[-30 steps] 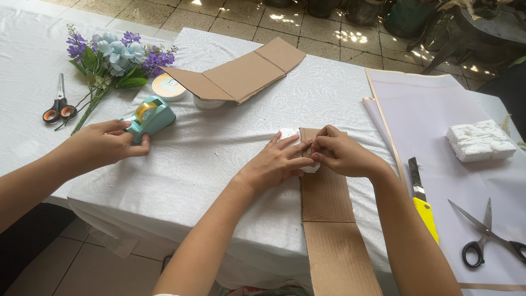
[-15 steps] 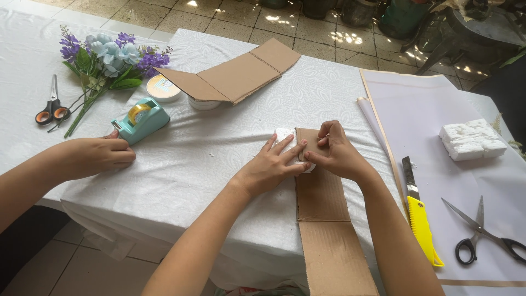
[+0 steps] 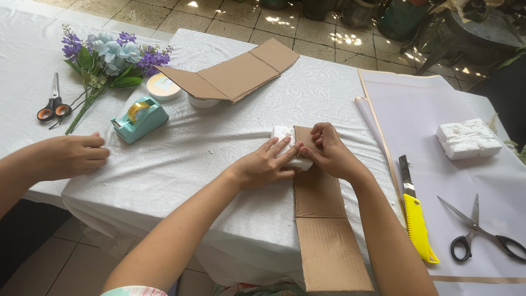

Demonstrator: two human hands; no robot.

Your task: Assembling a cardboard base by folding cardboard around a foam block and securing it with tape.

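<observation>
My left hand (image 3: 262, 164) rests on a white foam block (image 3: 281, 133) at the middle of the white-clothed table (image 3: 192, 164), fingers pressing its near side. A long brown cardboard strip (image 3: 324, 219) runs from the table's near edge up over the block. My right hand (image 3: 330, 152) pinches the strip's far end and bends it onto the block's top. Both hands touch each other at the block.
Another person's hand (image 3: 71, 156) lies at the left, near a teal tape dispenser (image 3: 139, 118). Further back are artificial flowers (image 3: 112, 55), orange-handled scissors (image 3: 52, 107), a round tin (image 3: 163, 86) and folded cardboard (image 3: 235, 74). On pale paper (image 3: 438, 104) at the right lie a yellow-handled knife (image 3: 416, 219), black scissors (image 3: 476, 235) and another foam block (image 3: 468, 137).
The other person's hand let go of the tape dispenser, which now stands on the table, and drew back toward the left edge. My hands stayed on the block and strip.
</observation>
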